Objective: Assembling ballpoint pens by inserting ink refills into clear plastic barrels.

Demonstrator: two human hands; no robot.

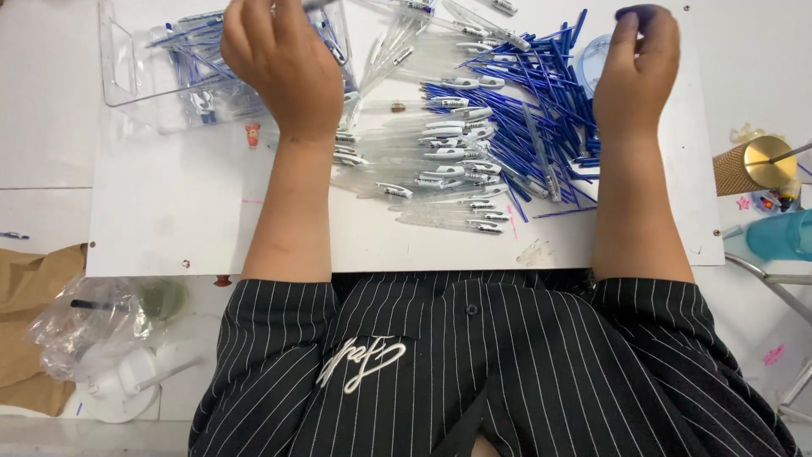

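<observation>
**Inspector:** Report the hands first.

**Assistant:** Left hand (283, 63) sits upper left of centre, back of the hand to the camera, fingers curled down over the near edge of a clear plastic bin (127, 72). A thin pen part seems to pass under the fingertips at the top edge of the frame; I cannot tell whether the hand is closed on it. Right hand (636, 72) is at upper right, fingers bent downward at the far edge of the board, beside a dark purple item (640, 12) at the top edge. Whether it grips anything cannot be told either. The two hands are well apart.

**Inspector:** And the work items?

**Assistant:** A heap of blue ink refills (541, 118) lies right of centre, reaching to the right wrist. Touching its left side is a spread of clear pen barrels with white clips (448, 156), between the forearms. More blue-and-clear pens lie in the bin, upper left. All rest on a white board (169, 220).

**Inspector:** Surroundings?

**Assistant:** A clear round lid (589, 59) just left of the right hand. A gold-topped cup (753, 165) and a teal container (782, 235) at the right edge. Crumpled clear plastic bag (80, 326) and a white lidded cup (118, 385) at lower left, brown paper (25, 288) beside them. The person wears a black pinstriped shirt (507, 372).
</observation>
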